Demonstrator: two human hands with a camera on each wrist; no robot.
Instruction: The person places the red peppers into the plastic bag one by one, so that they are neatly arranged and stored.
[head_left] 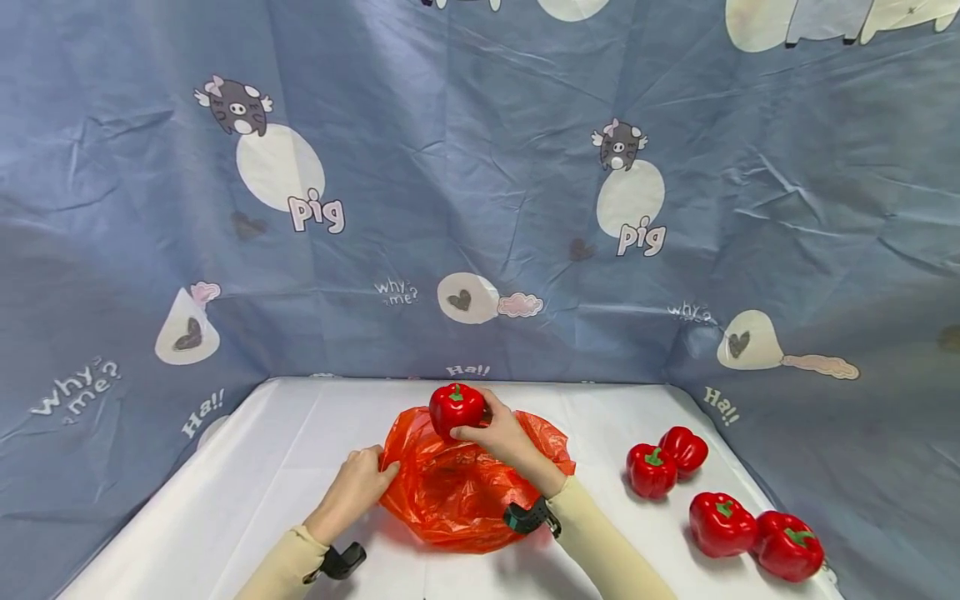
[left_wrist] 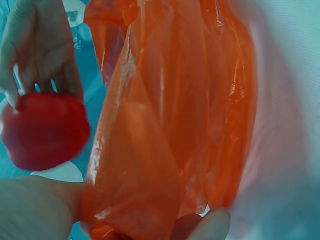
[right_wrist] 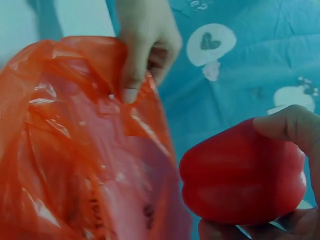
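In the head view a red bell pepper [head_left: 453,411] is in my right hand [head_left: 498,431], above the far part of an orange-red plastic bag [head_left: 465,500]. The right wrist view shows the thumb on top of the bell pepper [right_wrist: 240,175] and fingers beneath it. My left hand [head_left: 356,481] pinches the left rim of the bag, and the right wrist view shows this left hand [right_wrist: 150,45] with its thumb over the plastic. The bag's mouth gapes upward. In the left wrist view the bag [left_wrist: 170,110] fills the middle, with the pepper [left_wrist: 45,130] beside it.
Several more red bell peppers lie on the right of the white table [head_left: 300,442]: one pair with a nearer pepper [head_left: 651,471] and a farther one [head_left: 683,451], another pair [head_left: 722,525] closer to the front right. A blue printed cloth [head_left: 480,208] hangs behind.
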